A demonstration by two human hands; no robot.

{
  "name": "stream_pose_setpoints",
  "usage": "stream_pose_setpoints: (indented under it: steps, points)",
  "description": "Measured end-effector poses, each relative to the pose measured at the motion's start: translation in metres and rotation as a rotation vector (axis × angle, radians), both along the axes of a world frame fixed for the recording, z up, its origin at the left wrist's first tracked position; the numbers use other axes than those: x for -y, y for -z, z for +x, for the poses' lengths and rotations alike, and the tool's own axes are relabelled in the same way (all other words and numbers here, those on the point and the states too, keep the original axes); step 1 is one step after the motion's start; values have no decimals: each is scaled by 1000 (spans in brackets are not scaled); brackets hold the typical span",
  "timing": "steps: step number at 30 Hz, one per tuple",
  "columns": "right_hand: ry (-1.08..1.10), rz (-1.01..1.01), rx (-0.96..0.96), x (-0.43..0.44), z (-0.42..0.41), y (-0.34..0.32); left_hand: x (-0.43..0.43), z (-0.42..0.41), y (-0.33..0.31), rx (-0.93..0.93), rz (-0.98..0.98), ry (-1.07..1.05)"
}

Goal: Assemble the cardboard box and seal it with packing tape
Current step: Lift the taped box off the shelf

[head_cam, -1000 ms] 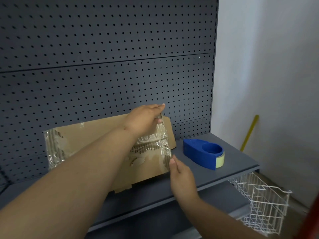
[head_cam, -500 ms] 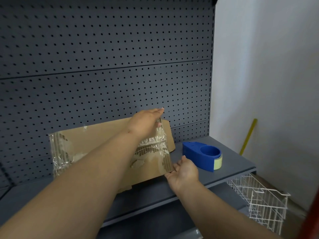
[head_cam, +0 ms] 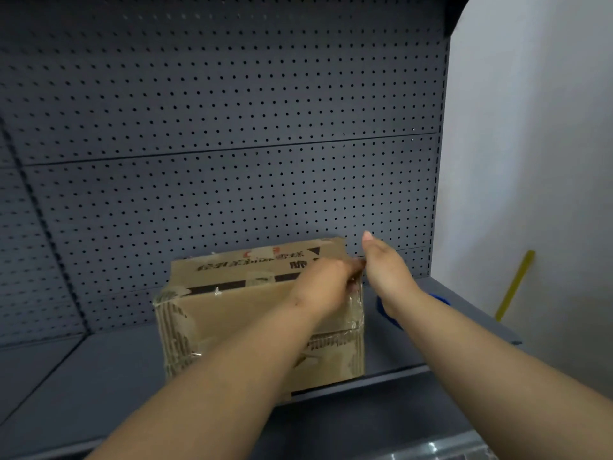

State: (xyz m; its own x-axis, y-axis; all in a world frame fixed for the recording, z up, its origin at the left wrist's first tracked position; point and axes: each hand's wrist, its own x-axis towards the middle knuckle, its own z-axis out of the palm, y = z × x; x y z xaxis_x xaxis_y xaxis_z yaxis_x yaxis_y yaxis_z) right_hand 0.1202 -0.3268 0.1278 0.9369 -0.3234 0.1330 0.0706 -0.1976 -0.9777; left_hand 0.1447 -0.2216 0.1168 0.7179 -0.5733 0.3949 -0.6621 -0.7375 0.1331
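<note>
Pegboard (head_cam: 232,144) in dark grey fills the back of the view, with a pale wall (head_cam: 530,144) to its right. Below it runs the shelf (head_cam: 99,376), and the cardboard box (head_cam: 238,327) stands on it near the front lip, right of centre. The box is only part-raised from flat. A dark gap shows between the plain near panel and the printed far panel, so I judge it not yet squared.

Strips of old clear tape (head_cam: 172,313) wrinkle over its ends. Both forearms reach to the box's upper right corner, likely because drawing the panels apart there pops it into shape. The left grip (head_cam: 326,287) is curled over the near panel's top edge, pinching it.

The right grip (head_cam: 386,270) sits just beside the same corner, thumb straight up. Its fingers are hidden behind the left one, so I cannot tell whether they hold the far panel.

The blue tape dispenser (head_cam: 382,308) lies on the shelf behind the right forearm — handy for sealing. A yellow stick (head_cam: 514,287) leans on the wall.
</note>
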Motion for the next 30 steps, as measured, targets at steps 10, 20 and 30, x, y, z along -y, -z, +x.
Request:
stream_pose_setpoints:
  steps: [10, 20, 30]
  points:
    - [-173, -437, -158, -14, -8, 5, -55, -12, -34, -441, -882, -158]
    - [-118, -455, -289, -25, 49, -29, -202, 36, -30, -517, -870, -812]
    - [-109, -346, -426, -27, 79, -36, -217, 48, -16, -958, -1049, -660]
